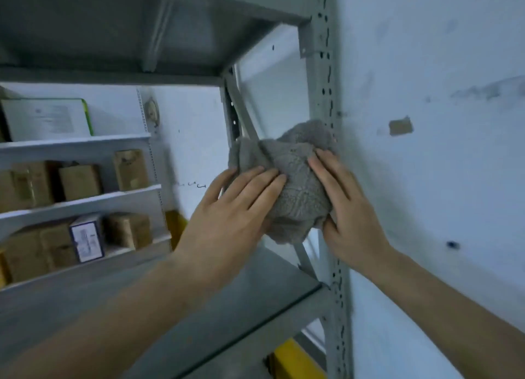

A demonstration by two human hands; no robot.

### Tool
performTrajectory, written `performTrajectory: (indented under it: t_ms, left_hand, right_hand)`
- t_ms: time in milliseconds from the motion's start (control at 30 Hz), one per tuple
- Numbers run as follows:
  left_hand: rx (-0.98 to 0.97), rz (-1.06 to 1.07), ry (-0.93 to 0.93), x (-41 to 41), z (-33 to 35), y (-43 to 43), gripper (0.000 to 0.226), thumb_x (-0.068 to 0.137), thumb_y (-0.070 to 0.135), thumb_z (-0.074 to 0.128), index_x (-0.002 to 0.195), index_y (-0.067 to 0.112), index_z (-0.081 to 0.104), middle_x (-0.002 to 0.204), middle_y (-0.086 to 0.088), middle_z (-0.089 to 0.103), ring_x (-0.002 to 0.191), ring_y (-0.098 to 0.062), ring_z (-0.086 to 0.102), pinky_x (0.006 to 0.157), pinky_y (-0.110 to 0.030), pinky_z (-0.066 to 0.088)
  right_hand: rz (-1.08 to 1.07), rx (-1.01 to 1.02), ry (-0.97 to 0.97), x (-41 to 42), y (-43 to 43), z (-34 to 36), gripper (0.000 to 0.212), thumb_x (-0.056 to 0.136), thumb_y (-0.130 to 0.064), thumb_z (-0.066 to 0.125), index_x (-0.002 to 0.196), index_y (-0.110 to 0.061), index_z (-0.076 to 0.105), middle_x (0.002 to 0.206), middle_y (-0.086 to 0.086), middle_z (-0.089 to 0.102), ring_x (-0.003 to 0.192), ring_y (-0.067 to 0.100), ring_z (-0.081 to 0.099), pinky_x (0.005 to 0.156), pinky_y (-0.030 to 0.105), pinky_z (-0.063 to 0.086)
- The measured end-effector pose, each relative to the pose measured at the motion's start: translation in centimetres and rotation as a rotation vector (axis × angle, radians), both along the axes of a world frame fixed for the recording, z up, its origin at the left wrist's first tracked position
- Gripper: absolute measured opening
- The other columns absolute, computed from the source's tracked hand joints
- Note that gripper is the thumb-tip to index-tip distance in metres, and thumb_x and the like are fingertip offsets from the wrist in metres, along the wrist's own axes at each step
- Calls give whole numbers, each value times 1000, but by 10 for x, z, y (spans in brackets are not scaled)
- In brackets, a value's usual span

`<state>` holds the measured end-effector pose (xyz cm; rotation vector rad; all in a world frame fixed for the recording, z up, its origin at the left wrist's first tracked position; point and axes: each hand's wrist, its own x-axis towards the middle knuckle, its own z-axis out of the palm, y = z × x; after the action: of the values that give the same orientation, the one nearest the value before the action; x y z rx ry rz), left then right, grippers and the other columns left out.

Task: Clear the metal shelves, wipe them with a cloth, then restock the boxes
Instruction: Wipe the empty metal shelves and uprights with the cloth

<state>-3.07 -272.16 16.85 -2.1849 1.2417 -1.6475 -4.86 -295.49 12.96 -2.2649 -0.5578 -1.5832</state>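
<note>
While both forearms are reaching over the near shelf (pixel 199 307): wiping seems to be under way, with restocking not yet begun.
Left hand (pixel 227 208): fingers are lying straight and together, pressing flat on the cloth's left side and gripping nothing.
Right hand (pixel 349 208): fingers are lying straight along the right side, thumb at the lower edge, steadying rather than clamping.
Cloth (pixel 292 179): bunched and grey, being pushed against the diagonal brace (pixel 241 108) and perforated upright (pixel 326 80), probably to rub the frame.
Boxes (pixel 79 182): sitting on the far shelves (pixel 85 202) at left, well apart.
</note>
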Motion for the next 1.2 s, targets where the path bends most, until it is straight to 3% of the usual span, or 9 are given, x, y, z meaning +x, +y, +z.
performTrajectory:
  t_ms: [100,233,300,400,500,700,800,1000,1200]
  left_hand:
    - [222,93,227,-7,-102,-15,54,90,34,46,137,12,62,136,-6,64,122,-24,63,110,-44,42]
    - [374,168,494,1,-174,-26,65,92,47,34,139,10,60,144,-10,57,128,-28,60,104,-49,50]
    - [339,145,494,7,-180,-27,68,95,50,36,145,9,52,146,-10,55,130,-28,57,109,-48,45]
    - [186,109,602,9,-170,-25,78,93,68,39,148,13,48,145,-2,54,131,-22,53,112,-41,41]
    - [138,155,598,12,-165,-32,87,86,71,42,147,10,47,147,-7,50,134,-27,48,114,-42,37]
    - [199,262,510,14,-179,-49,81,85,52,63,142,-4,51,147,-21,51,135,-30,53,113,-45,40]
    - [130,231,496,14,-184,-46,71,94,49,43,140,-3,54,143,-19,56,131,-29,57,109,-44,47]
    - [108,203,495,15,-192,-37,72,85,38,67,141,-4,52,145,-21,54,133,-30,55,111,-43,44]
    - [126,193,447,0,-193,-15,62,89,28,50,143,-3,50,147,-21,52,135,-30,53,114,-41,41]
  right_hand:
    - [-89,-92,122,-4,-8,-114,55,103,-31,44,153,-7,39,161,14,35,152,27,28,123,38,30]
    - [-194,-303,304,-1,-21,-215,59,103,-25,44,157,-6,30,166,9,24,153,23,27,116,50,36]
    - [-140,-238,352,-2,-21,-212,56,107,-31,30,156,-4,30,165,9,26,153,24,26,121,51,29]
    - [18,-96,401,-12,-17,-197,62,95,-21,39,154,-2,36,163,9,31,154,22,23,126,53,17]
    - [100,28,337,-27,-18,-194,55,96,-19,43,148,-2,45,159,7,39,151,21,31,124,52,23]
    - [-14,-259,376,-1,-16,-166,71,98,-20,58,158,-3,24,168,11,18,157,23,13,125,49,22]
    - [-88,-348,355,16,-28,-173,66,103,-35,43,158,-4,24,168,10,17,157,23,12,126,50,19]
    - [-81,-158,277,22,-8,-198,59,104,-28,34,155,1,29,165,15,26,155,30,19,125,54,15]
    - [-85,33,345,5,34,-210,59,104,-22,32,157,2,21,168,13,15,156,32,11,123,62,14]
